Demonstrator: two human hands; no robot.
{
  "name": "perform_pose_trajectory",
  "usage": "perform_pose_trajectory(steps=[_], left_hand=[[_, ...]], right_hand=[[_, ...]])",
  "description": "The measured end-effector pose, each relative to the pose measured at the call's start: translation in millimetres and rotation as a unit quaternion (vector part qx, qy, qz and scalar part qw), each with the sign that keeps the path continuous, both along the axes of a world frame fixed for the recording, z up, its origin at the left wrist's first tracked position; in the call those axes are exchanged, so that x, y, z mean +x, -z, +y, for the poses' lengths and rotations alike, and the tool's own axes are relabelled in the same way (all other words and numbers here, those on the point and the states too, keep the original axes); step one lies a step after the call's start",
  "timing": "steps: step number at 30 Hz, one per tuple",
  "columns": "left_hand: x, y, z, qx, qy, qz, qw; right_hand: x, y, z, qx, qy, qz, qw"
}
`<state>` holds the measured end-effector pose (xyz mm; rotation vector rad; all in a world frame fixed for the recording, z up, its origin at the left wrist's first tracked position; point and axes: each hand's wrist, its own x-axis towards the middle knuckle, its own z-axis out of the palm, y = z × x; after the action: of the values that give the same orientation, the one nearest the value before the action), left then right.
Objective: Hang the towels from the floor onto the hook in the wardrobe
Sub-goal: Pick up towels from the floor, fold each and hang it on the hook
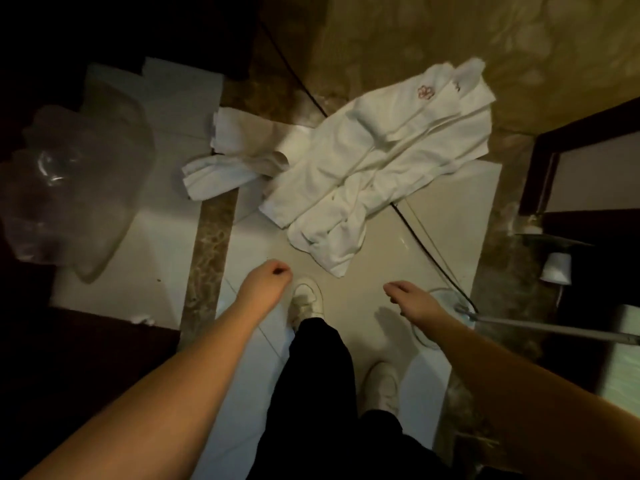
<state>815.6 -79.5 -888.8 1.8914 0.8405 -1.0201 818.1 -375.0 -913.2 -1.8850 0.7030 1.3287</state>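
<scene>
white cloth lay in a heap on the pale tiled floor (433, 216): a large robe-like towel (377, 168) with a small red flower mark near its far end, and a smaller towel (225, 171) crumpled just to its left, the two touching or nearly so. a dark cable (429, 244) ran across the floor and passed under the large towel. the left hand (268, 278) hung above the floor with fingers curled in, gripping nothing. the right hand (408, 299) hung with fingers loose and apart, also holding nothing. both hands were well short of the towels. below them stood black trousers (318, 386) and two white shoes (306, 301). a clear plastic bag (69, 188) sat at the left, and a metal pole (554, 330) reached in from the right beside dark wooden furniture (547, 157). no hook showed in the view.
</scene>
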Motion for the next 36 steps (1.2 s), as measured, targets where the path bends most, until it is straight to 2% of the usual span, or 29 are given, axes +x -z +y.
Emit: perform_pose_trajectory(steps=[5, 10, 15, 18, 20, 24, 26, 31, 36], left_hand=[[30, 119, -15, -0.034, 0.005, 0.061, 0.998], [31, 212, -38, -0.054, -0.144, 0.130, 0.980], [21, 264, -48, -0.124, -0.240, 0.142, 0.952], [12, 281, -52, -0.149, -0.283, 0.195, 0.927], [11, 283, -57, -0.154, -0.297, 0.206, 0.920], [12, 268, -69, -0.136, -0.285, 0.170, 0.933], [14, 248, -75, -0.156, -0.307, 0.174, 0.922], [17, 176, -81, -0.217, -0.371, 0.157, 0.889], [26, 89, -85, -0.252, -0.413, 0.116, 0.867]], right_hand=[[19, 107, 32, 0.027, 0.125, 0.081, 0.989], [12, 196, 43, 0.031, 0.174, 0.123, 0.977], [-6, 252, 51, 0.034, 0.246, 0.132, 0.960], [-10, 267, 61, 0.059, 0.266, 0.147, 0.951], [-11, 268, 65, 0.069, 0.265, 0.150, 0.950], [-9, 258, 71, 0.077, 0.273, 0.127, 0.950], [-4, 241, 71, 0.075, 0.292, 0.110, 0.947], [9, 171, 61, 0.148, 0.304, 0.120, 0.934], [27, 81, 49, 0.214, 0.324, 0.056, 0.920]])
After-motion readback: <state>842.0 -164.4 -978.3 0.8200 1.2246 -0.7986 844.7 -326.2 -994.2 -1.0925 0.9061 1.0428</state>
